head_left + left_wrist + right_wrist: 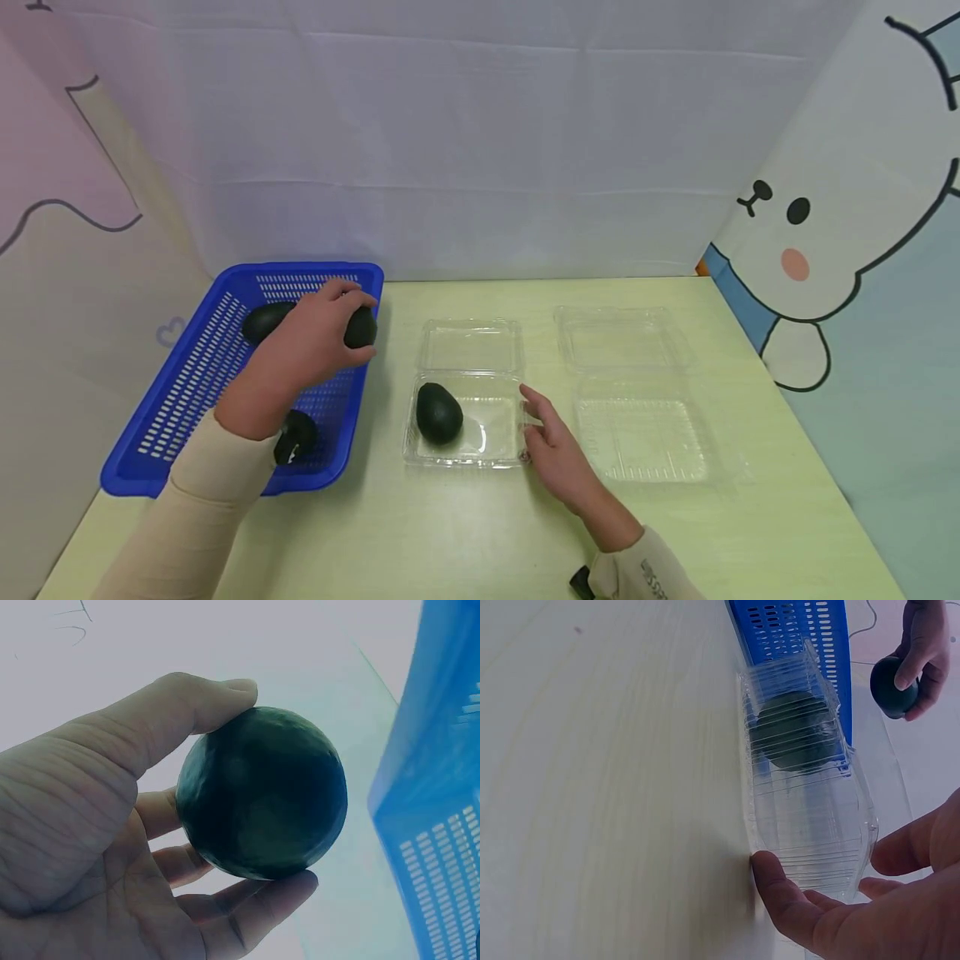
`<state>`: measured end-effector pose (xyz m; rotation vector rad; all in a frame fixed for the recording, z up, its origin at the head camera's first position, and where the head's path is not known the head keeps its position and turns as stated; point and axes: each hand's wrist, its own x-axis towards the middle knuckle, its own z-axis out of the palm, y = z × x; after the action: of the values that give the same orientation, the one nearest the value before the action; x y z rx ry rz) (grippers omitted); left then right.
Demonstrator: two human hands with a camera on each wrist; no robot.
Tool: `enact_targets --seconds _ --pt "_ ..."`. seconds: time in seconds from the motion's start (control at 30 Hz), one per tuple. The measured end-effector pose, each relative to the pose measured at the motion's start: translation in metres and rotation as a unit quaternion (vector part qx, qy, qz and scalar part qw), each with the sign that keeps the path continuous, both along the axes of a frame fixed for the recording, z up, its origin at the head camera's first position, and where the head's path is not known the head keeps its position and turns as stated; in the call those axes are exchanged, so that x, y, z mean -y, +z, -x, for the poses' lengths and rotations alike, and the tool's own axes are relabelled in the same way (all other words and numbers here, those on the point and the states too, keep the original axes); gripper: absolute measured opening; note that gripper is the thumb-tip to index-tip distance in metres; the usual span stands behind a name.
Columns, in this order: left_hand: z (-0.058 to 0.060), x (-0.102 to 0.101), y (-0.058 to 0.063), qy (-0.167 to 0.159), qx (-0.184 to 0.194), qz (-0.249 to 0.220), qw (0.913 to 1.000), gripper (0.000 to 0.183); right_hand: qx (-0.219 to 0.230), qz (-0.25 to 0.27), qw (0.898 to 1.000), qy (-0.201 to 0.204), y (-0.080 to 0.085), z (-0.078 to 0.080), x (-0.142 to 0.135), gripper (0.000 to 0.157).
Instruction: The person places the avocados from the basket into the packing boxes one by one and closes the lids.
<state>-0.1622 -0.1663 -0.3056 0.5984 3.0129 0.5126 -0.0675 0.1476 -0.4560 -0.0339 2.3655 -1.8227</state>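
My left hand (311, 337) grips a dark green avocado (262, 795) between thumb and fingers, over the right side of the blue basket (348, 408) in the head view. Two more avocados lie in that basket, one avocado (266, 322) toward the back and another avocado (298, 435) partly behind my left sleeve. A clear plastic clamshell box (487, 429), lid folded back, holds a single avocado (438, 413) at its left. At the box's right edge rests my right hand (558, 454), fingers spread along the side and touching it.
To the right lies a second clear clamshell box (645, 433) with its lid laid back. Both boxes and the basket stand on a pale wooden table (450, 533). A white cloth (480, 150) hangs behind the table's back edge.
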Motion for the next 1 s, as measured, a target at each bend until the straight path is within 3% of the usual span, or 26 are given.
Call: enact_targets --seconds 0.33,0.6,1.0 --pt "-0.016 -0.024 -0.004 -0.036 -0.012 -0.03 0.9988 0.054 0.0 0.002 1.0 -0.002 0.001 0.0 0.001 0.058" --pt "-0.025 -0.048 -0.021 -0.081 -0.03 -0.042 0.9954 0.056 0.004 -0.004 1.0 -0.005 0.001 -0.001 0.0 0.058" --pt "-0.035 -0.082 -0.041 -0.096 -0.01 -0.027 0.995 0.052 -0.007 0.002 1.0 0.0 0.001 -0.001 0.0 0.057"
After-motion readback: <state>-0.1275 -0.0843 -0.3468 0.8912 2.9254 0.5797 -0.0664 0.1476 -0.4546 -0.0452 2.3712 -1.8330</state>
